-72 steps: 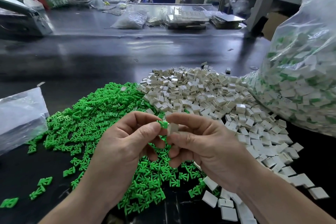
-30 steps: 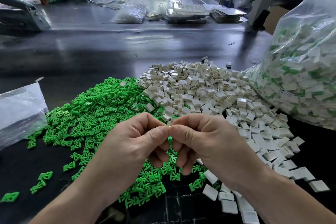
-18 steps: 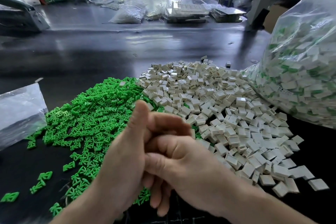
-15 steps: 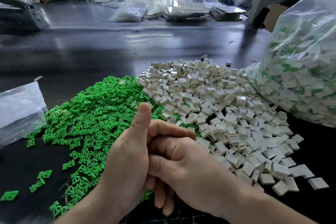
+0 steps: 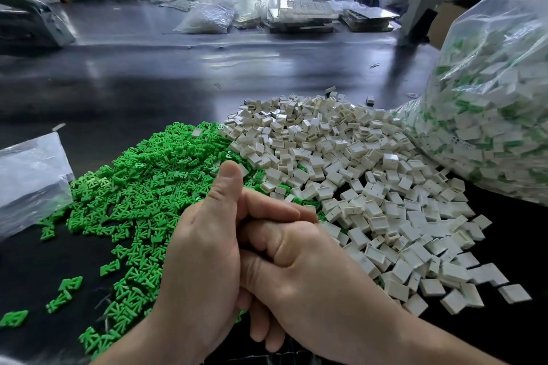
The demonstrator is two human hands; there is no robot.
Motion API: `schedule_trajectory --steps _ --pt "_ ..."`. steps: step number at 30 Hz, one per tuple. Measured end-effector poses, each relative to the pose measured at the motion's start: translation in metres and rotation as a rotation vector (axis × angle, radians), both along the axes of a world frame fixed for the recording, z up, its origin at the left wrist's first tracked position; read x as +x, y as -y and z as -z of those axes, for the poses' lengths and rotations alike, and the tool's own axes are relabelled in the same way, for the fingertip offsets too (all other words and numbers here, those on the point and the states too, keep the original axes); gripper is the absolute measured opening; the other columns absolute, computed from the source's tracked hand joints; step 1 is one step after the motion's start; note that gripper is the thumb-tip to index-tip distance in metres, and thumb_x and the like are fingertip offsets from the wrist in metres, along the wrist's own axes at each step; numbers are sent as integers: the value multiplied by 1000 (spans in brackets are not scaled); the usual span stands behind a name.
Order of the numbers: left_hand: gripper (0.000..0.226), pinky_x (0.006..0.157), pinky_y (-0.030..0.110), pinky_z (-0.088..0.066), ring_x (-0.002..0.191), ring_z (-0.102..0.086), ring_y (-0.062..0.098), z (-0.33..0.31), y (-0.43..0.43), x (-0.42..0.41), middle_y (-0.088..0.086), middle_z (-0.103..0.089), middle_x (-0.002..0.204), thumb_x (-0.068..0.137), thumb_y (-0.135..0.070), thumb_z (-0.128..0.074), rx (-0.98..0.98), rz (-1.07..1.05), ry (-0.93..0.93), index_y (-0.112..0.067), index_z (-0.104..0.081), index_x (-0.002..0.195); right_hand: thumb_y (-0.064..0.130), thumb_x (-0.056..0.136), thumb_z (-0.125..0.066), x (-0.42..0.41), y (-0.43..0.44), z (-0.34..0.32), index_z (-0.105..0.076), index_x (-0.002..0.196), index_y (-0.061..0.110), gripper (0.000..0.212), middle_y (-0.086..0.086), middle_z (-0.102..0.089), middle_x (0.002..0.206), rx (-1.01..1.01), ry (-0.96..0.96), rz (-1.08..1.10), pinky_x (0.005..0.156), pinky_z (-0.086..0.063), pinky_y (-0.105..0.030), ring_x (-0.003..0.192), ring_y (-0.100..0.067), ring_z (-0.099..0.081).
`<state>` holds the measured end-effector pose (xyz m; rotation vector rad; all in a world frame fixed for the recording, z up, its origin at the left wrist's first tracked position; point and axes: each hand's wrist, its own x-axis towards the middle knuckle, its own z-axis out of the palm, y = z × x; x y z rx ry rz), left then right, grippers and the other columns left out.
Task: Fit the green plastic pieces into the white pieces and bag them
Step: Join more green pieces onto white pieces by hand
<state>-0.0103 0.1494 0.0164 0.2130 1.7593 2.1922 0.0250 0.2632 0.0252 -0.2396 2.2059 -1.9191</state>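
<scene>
Far left of the frame, a flat clear bag (image 5: 29,184) is lying on the dark desk (image 5: 133,92); what is in it I cannot tell. Just right of it, loose green pieces (image 5: 148,187) are spreading in a broad heap across the lower left and centre.

Bottom centre, the left hand (image 5: 204,255) is standing thumb-up, its fingers (image 5: 275,212) folding over the right hand (image 5: 311,272), which is curling into a fist inside that clasp. Whether either is enclosing a piece I cannot tell; nothing green or white is showing between them.

Right of the hands, white pieces (image 5: 355,169) are lying heaped, touching the green heap along its upper edge and trailing toward the lower right. Far right, a big bag (image 5: 492,104) is bulging with white pieces showing green inside — fitted ones, by my reading.

Judgement: a great many are done and bagged, yet both loose heaps are large — plenty of fitting is waiting.
</scene>
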Motion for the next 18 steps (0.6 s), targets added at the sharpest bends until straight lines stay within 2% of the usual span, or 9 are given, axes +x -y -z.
schedule_trajectory --steps 3,7,8,10,11,13,15,16,18 --pt "76 39 34 -50 56 -67 41 2 3 -5 22 -74 93 87 -72 -41 67 78 66 -4 -72 73 19 102 -58 -4 0 6 -67 80 18 24 -8 -64 63 -32 28 -23 40 -50 -24 46 -16 -59" --pt "75 44 38 -53 52 -65 36 4 8 -17 25 -70 87 88 -69 -42 141 132 49 1 -69 96 15 98 -60 -16 -14 10 -68 79 19 21 -4 -64 68 -262 109 -73 41 -50 -24 49 -16 -60" --pt "66 50 40 -54 54 -66 34 5 10 -21 22 -70 83 89 -64 -46 86 97 -26 -3 -70 97 11 95 -59 -19 -21 9 -69 81 17 18 -6 -64 69 -407 138 -79 41 -51 -24 49 -16 -60" --pt "44 68 44 -57 73 -72 23 9 17 -27 8 -74 85 88 -58 -54 -204 -24 -230 -18 -73 93 2 83 -57 -28 -40 8 -68 80 12 16 -10 -64 74 -713 174 -50 43 -54 -26 54 -18 -63" --pt "37 75 39 -57 79 -72 15 12 21 -30 0 -75 87 86 -57 -56 -356 -89 -306 -25 -72 91 2 76 -58 -32 -49 6 -68 79 10 13 -12 -64 77 -814 168 -4 45 -55 -27 57 -20 -64" --pt "29 71 20 -54 80 -69 2 17 29 -35 -15 -73 85 83 -57 -53 -581 -162 -428 -33 -69 88 7 63 -64 -39 -64 3 -67 75 9 13 -14 -64 81 -884 141 141 47 -54 -28 61 -21 -62" --pt "32 58 14 -47 77 -63 -4 18 32 -39 -18 -68 80 81 -62 -48 -810 -171 -581 -36 -66 90 11 66 -68 -43 -77 1 -68 74 11 8 -11 -64 78 -742 113 273 43 -47 -25 58 -18 -57" --pt "38 57 14 -44 75 -61 -3 19 33 -39 -18 -65 78 80 -66 -43 -934 -149 -657 -37 -64 94 13 75 -70 -43 -82 1 -70 75 15 1 -5 -63 74 -555 78 310 42 -44 -22 56 -16 -54" --pt "58 63 20 -43 74 -54 -3 20 33 -38 -20 -58 84 77 -75 -32 -1187 -76 -768 -37 -62 109 37 88 -70 -39 -84 0 -71 86 28 10 9 -62 68 87 -28 311 45 -42 -15 54 -5 -56"
